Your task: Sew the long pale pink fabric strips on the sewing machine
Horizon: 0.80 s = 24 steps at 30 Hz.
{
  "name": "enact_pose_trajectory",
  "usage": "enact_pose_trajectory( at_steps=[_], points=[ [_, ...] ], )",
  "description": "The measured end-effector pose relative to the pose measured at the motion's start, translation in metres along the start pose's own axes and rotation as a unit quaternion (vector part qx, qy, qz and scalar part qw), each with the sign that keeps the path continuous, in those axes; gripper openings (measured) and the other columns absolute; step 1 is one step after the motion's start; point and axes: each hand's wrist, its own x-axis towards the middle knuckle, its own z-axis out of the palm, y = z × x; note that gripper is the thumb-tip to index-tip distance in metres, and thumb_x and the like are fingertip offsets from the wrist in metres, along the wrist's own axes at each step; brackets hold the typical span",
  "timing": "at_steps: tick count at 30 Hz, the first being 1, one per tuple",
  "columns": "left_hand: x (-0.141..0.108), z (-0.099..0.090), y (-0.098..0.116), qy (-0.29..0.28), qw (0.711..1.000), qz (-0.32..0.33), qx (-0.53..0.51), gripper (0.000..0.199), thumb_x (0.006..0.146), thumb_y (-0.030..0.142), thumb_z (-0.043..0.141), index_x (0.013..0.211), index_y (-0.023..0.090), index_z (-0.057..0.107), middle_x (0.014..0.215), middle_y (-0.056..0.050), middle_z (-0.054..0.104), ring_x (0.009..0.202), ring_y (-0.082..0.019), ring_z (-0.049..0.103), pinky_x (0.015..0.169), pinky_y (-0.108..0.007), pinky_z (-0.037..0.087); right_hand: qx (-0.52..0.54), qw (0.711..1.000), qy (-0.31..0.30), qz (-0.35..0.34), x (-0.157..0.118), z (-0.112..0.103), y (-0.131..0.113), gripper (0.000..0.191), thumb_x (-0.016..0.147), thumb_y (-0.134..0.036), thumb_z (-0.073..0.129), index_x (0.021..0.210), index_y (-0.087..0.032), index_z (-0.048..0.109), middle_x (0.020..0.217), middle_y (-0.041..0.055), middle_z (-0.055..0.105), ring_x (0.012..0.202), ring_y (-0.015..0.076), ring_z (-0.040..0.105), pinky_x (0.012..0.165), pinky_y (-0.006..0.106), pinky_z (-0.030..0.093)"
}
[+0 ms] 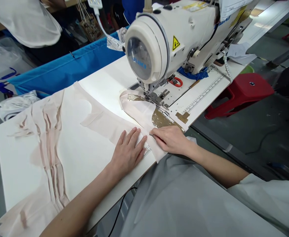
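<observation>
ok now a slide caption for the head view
Left hand spread and right hand curled over pale pink fabric at a white sewing machine.

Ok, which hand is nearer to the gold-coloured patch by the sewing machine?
Right. The right hand is at the near edge of the gold-coloured patch; whether they touch is unclear. The left hand is farther off to the left, spread on the pale fabric.

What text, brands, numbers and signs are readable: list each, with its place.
"JUKI": round end cover of the sewing machine.
Yellow warning triangle, machine's side: pictogram only.
Blue lettering beside the hanging paper: partly hidden, unclear.
Too small or blurred: ruler scale numbers, paper's print, yellow top label.
</observation>
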Motion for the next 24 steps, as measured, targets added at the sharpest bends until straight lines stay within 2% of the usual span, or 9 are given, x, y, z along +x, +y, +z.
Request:
enact_pose_trajectory(
  at_steps=[4, 8, 13, 19, 24],
  points=[
    [-0.001, -0.008, -0.016, -0.006, 0.999, -0.05, 0.014, 0.035, 0.097, 0.027, 0.042, 0.124, 0.016, 0.061, 0.139, -0.016, 0.055, 0.131, -0.033, 0.049, 0.106, -0.056, 0.039, -0.012, 1.0, -0.018, 0.007, 0.031, 0.004, -0.012, 0.024, 0.094, -0.02, 0.038, 0.102, -0.018, 0.06, 0.086, 0.0047, 0.071, 0.076, 0.0168, 0.064, 0.056, 0.027, 0.025],
    [-0.003, -0.012, -0.023, -0.006, 0.998, -0.059, -0.015, 0.036, 0.098, 0.025, 0.039, 0.125, 0.013, 0.061, 0.135, -0.014, 0.059, 0.129, -0.027, 0.052, 0.112, -0.051, 0.036, -0.011, 1.0, -0.018, 0.007, 0.052, 0.009, -0.022, 0.022, 0.095, -0.021, 0.039, 0.103, -0.018, 0.059, 0.088, 0.005, 0.072, 0.077, 0.0178, 0.065, 0.055, 0.028, 0.026],
    [-0.005, -0.011, -0.02, -0.022, 0.999, -0.049, -0.007, 0.038, 0.098, 0.027, 0.039, 0.126, 0.011, 0.06, 0.136, -0.015, 0.059, 0.128, -0.028, 0.053, 0.112, -0.052, 0.036, 0.028, 0.999, 0.016, 0.029, 0.053, 0.013, -0.023, 0.025, 0.097, -0.024, 0.037, 0.107, -0.018, 0.059, 0.091, 0.0042, 0.074, 0.082, 0.0173, 0.068, 0.058, 0.027, 0.03],
    [-0.005, -0.011, -0.02, -0.029, 0.998, -0.047, -0.015, 0.039, 0.097, 0.027, 0.041, 0.128, 0.013, 0.059, 0.136, -0.015, 0.058, 0.13, -0.028, 0.052, 0.112, -0.052, 0.036, 0.02, 0.999, 0.006, 0.027, 0.055, 0.015, -0.025, 0.025, 0.096, -0.023, 0.037, 0.106, -0.018, 0.059, 0.093, 0.0054, 0.074, 0.082, 0.0174, 0.067, 0.056, 0.027, 0.027],
    [-0.005, -0.011, -0.02, -0.022, 0.999, -0.041, 0.003, 0.038, 0.098, 0.027, 0.04, 0.126, 0.012, 0.06, 0.135, -0.015, 0.059, 0.128, -0.028, 0.053, 0.111, -0.052, 0.036, -0.002, 1.0, -0.003, 0.003, 0.053, 0.011, -0.023, 0.023, 0.093, -0.021, 0.039, 0.098, -0.019, 0.061, 0.086, 0.0043, 0.072, 0.076, 0.0168, 0.063, 0.054, 0.027, 0.023]
  ],
)
